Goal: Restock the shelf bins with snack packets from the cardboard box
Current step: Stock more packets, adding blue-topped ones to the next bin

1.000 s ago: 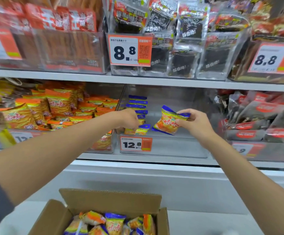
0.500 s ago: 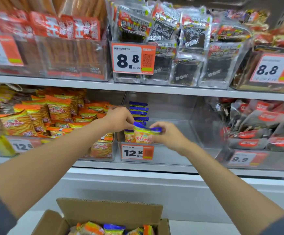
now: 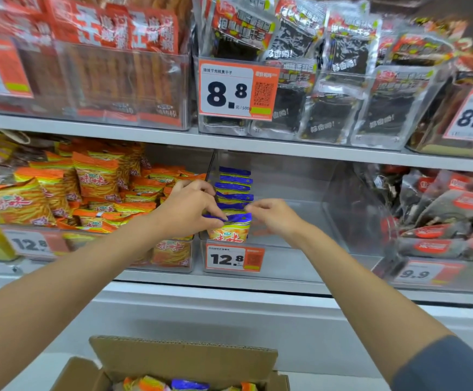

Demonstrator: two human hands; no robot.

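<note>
Standing the snack packet [image 3: 231,231] upright at the clear bin [image 3: 300,262] front, you pinch its blue top with left hand [image 3: 190,211] and right hand [image 3: 276,218] so it matches the row [image 3: 233,190] behind.

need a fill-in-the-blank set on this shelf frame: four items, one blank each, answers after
1. The orange-and-white price tag on the clear plastic bin at mid-shelf reads ___.
2. The left hand pinches the front yellow snack packet by its ___ top edge.
3. The striped packets in the bin to its left have ___ tops.
4. The brown cardboard box sits ___ the grey lower shelf.

Answers: 12.8; blue; orange; below
</note>
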